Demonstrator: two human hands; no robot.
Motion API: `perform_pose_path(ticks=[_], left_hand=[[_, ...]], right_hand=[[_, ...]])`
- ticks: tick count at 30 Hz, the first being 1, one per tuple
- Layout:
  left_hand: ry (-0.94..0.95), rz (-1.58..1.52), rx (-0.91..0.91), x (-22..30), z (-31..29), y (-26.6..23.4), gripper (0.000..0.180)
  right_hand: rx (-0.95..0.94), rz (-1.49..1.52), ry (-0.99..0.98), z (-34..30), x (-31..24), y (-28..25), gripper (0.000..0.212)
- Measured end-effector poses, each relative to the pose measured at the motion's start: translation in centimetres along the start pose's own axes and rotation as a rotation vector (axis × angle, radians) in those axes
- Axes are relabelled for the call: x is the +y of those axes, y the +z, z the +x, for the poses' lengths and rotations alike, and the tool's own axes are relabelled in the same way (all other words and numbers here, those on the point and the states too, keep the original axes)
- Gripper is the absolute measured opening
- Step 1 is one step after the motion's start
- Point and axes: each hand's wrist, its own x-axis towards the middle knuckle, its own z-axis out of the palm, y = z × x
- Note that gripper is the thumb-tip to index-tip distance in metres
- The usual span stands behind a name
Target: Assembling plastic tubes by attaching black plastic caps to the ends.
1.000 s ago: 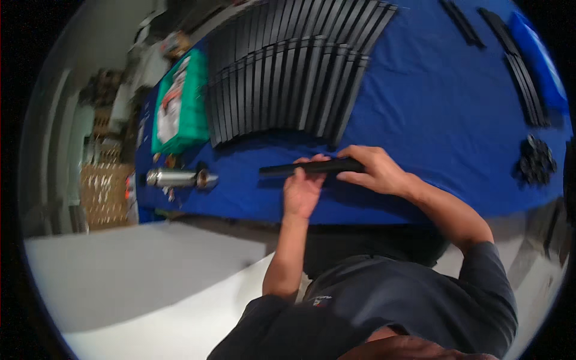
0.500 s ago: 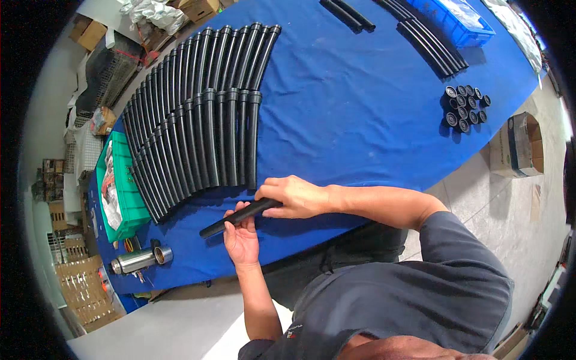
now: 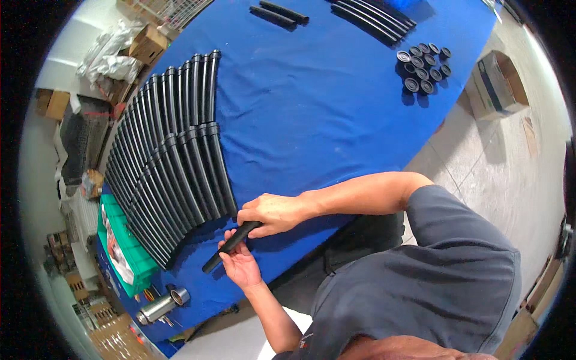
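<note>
A short black tube (image 3: 228, 246) slants between my two hands close to the table's near edge. From above, my right hand (image 3: 273, 212) grips its upper end, fingers wrapped over it. Lower down, my left hand (image 3: 243, 267) is closed around the tube from beneath, palm up, with the lower end sticking out past the thumb. Just to the left lie two fanned rows of black tubes (image 3: 191, 171), packed side by side, each with a wider collar at its far end. My right fingers come close to the nearest of these tubes.
The table has a blue cloth (image 3: 300, 114). Round black caps (image 3: 422, 68) cluster at the far right, near more loose tubes (image 3: 369, 23) and a separate pair (image 3: 279, 14). At left stand a green crate (image 3: 131, 259) and a metal flask (image 3: 157, 309). A cardboard box (image 3: 497, 86) sits on the floor.
The whole view has turned, so the tube rows appear lower and farther left, and the caps higher and farther left. Both hands keep hold of the tube, which now slants more steeply in the picture.
</note>
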Motion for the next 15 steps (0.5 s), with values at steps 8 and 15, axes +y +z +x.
perform_pose_path(ticks=[8, 15], left_hand=[[0.005, -0.086, 0.042, 0.1, 0.1, 0.2, 0.037], [-0.002, -0.055, 0.039, 0.2, 0.0, 0.3, 0.038]], right_hand=[[-0.097, 0.057, 0.137, -0.3, -0.7, -0.5, 0.024], [-0.115, 0.011, 0.167, -0.4, -0.8, -0.1, 0.030]])
